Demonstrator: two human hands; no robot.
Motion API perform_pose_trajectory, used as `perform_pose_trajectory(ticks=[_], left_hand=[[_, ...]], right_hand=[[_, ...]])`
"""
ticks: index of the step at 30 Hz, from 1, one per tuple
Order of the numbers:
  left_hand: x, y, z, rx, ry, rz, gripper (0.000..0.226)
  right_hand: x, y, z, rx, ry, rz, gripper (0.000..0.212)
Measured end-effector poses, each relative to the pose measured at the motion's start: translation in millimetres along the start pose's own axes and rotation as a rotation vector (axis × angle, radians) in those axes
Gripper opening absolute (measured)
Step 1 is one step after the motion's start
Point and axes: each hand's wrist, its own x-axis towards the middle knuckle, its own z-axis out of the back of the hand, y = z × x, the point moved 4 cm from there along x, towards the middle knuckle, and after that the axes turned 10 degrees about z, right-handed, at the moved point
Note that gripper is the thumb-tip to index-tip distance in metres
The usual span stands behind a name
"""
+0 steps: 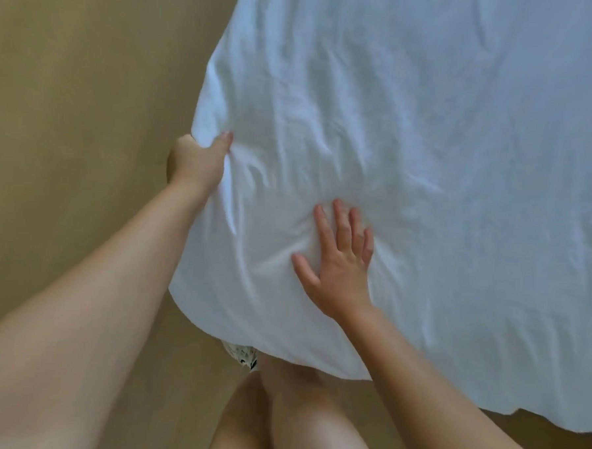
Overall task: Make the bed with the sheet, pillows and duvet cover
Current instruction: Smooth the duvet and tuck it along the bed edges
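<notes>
The sheet (430,128) is plain white and fills most of your view, running from the upper right down to a rounded corner just in front of you. It is soft and rumpled rather than smooth. Shallow creases cross the whole top, and deeper folds fan out between your two hands. Towards the far right the cloth looks flatter and takes a bluish cast in shadow. Its lower edge hangs loose and slightly wavy at the bottom right, over the tan floor (72,75). What lies under the sheet is fully covered.

Your left hand (195,164) is at the left edge of the corner and grips the sheet there. The thumb (223,140) lies on top of the cloth and the fingers curl round the edge and under it, out of sight. The cloth bunches into tight pleats just beside that hand.

Your right hand (340,271) lies flat on top of the sheet, near the corner, with the palm down. Its fingers are straight and spread and the thumb is out to the side. It presses into the cloth, and wrinkles radiate from under the fingertips.

Your bare legs (295,413) stand close against the corner, at the bottom of the view.

A small pale scrap with black marks (243,353) peeks out from under the sheet's edge, just above your legs. The marks may be print, but they are too small and blurred to read. No other label or writing can be made out.
</notes>
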Motion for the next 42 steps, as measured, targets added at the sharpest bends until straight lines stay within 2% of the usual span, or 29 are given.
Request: perform_pose_trajectory(ticks=[2, 4, 6, 9, 11, 14, 16, 19, 22, 24, 27, 29, 31, 33, 35, 37, 39, 42], left_hand=[[-2, -10, 19, -0.071, -0.063, -0.044, 0.021], [0, -8, 34, -0.077, -0.021, -0.063, 0.014], [5, -4, 34, 0.023, 0.023, 0.020, 0.018], [32, -8, 0, 0.079, 0.159, 0.313, 0.030], [58, -28, -14, 0.217, 0.216, 0.373, 0.040], [91, -87, -35, 0.158, 0.322, 0.334, 0.067], [108, -118, -60, 0.149, 0.376, 0.337, 0.077], [126, -142, -97, 0.070, 0.506, 0.339, 0.077], [125, -166, -122, 0.104, 0.585, 0.357, 0.083], [129, -185, -117, 0.070, 0.623, 0.346, 0.075], [140, -203, -65, -0.192, 0.834, 0.286, 0.066], [159, -203, -30, -0.119, 0.760, 0.298, 0.064], [182, -201, -28, 0.177, 0.505, 0.285, 0.043], [194, -216, -49, 0.504, 0.389, 0.181, 0.031], [208, -245, -69, 0.726, 0.304, -0.024, 0.027], [209, -289, -93, 0.881, 0.297, -0.310, 0.054], [181, -330, -130, 0.950, 0.376, -0.683, 0.063], [115, -348, -198, 1.166, 0.632, -1.172, 0.061]], right_hand=[[16, 4, 4, 0.051, -0.032, -0.019, 0.076], [32, 11, 6, 0.082, -0.068, -0.011, 0.076], [47, 14, 9, 0.092, -0.068, -0.013, 0.075], [65, 8, 15, 0.121, -0.066, -0.107, 0.074], [75, 4, 23, 0.137, -0.107, -0.162, 0.072], [99, 4, 35, 0.127, -0.124, -0.177, 0.071], [120, 2, 41, 0.140, -0.133, -0.193, 0.073], [149, 2, 48, 0.209, -0.170, -0.238, 0.073], [178, 7, 55, 0.244, -0.184, -0.286, 0.074], [200, 8, 64, 0.277, -0.248, -0.353, 0.073], [236, 12, 78, 0.274, -0.382, -0.459, 0.067], [264, 18, 79, 0.225, -0.433, -0.501, 0.062], [284, 24, 68, 0.189, -0.325, -0.547, 0.062], [296, 24, 62, 0.153, -0.231, -0.595, 0.062], [303, 24, 64, 0.183, -0.222, -0.630, 0.063], [306, 19, 74, 0.240, -0.288, -0.651, 0.062], [309, 8, 87, 0.286, -0.404, -0.672, 0.057], [306, -21, 109, 0.341, -0.573, -0.785, 0.056]])
